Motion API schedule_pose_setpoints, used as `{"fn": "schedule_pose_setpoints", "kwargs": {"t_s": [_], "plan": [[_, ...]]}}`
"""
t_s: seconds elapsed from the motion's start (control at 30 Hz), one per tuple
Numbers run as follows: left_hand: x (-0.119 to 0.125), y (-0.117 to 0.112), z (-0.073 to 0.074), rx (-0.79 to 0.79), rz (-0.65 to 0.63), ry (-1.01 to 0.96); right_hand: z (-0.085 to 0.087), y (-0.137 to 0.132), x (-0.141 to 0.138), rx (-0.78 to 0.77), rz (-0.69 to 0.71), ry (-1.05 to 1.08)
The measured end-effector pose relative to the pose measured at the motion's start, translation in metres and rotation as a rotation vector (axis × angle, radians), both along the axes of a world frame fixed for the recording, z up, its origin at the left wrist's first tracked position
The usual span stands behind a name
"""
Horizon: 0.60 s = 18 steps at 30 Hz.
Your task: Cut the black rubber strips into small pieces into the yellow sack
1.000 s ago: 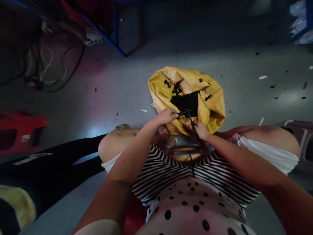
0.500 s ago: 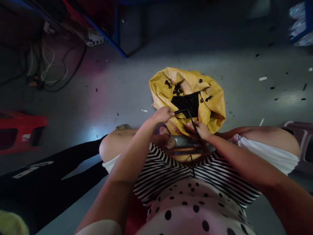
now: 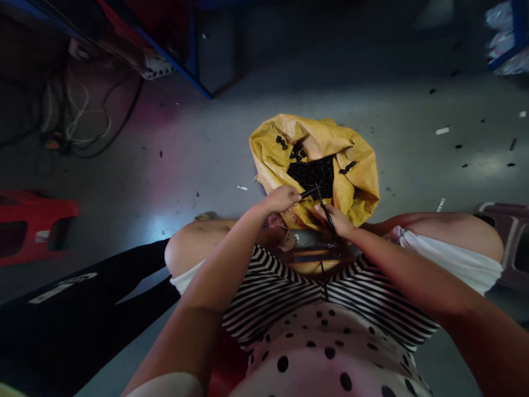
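Over the yellow sack point(image 3: 312, 131), the left hand point(image 3: 283, 198) pinches a black strip point(image 3: 306, 194) and the right hand point(image 3: 341, 222) grips scissors point(image 3: 329, 219). Black pieces point(image 3: 303, 154) lie on its folds; leftward stands a red stool point(image 3: 41, 209).

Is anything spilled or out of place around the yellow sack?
Yes: small black pieces sit on folds of the yellow sack, outside the heap; a white strip lies on the floor at right, as if dropped.

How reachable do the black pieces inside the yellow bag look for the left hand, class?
Probably yes: the left hand is beside the opening of the yellow bag, with the black pieces exposed. However, its grip holds a black strip, and the scissors are close.
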<state>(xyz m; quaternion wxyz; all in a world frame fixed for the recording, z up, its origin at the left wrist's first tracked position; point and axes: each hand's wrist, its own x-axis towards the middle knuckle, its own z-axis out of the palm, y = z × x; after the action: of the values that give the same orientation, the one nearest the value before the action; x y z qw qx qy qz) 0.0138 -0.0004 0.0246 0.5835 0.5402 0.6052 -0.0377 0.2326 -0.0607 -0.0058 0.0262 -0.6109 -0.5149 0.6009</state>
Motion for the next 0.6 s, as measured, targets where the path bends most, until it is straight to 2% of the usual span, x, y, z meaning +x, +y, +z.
{"fn": "schedule_pose_setpoints", "kwargs": {"t_s": [0.27,0.4,0.47,0.6], "plan": [[-0.0008,0.0006,0.0006,-0.029,0.006,0.035,-0.0085,-0.0042,-0.0002,0.115,0.033,-0.101],[-0.0048,0.0024,0.0000,-0.033,0.029,0.058,-0.0085,-0.0035,0.0026,0.169,-0.009,-0.146],[-0.0068,0.0043,0.0007,-0.018,0.049,0.070,-0.0078,-0.0039,0.0037,0.163,-0.010,-0.118],[-0.0076,0.0068,0.0022,0.013,0.079,0.080,-0.0052,-0.0053,0.0034,0.107,0.090,-0.084]]}}
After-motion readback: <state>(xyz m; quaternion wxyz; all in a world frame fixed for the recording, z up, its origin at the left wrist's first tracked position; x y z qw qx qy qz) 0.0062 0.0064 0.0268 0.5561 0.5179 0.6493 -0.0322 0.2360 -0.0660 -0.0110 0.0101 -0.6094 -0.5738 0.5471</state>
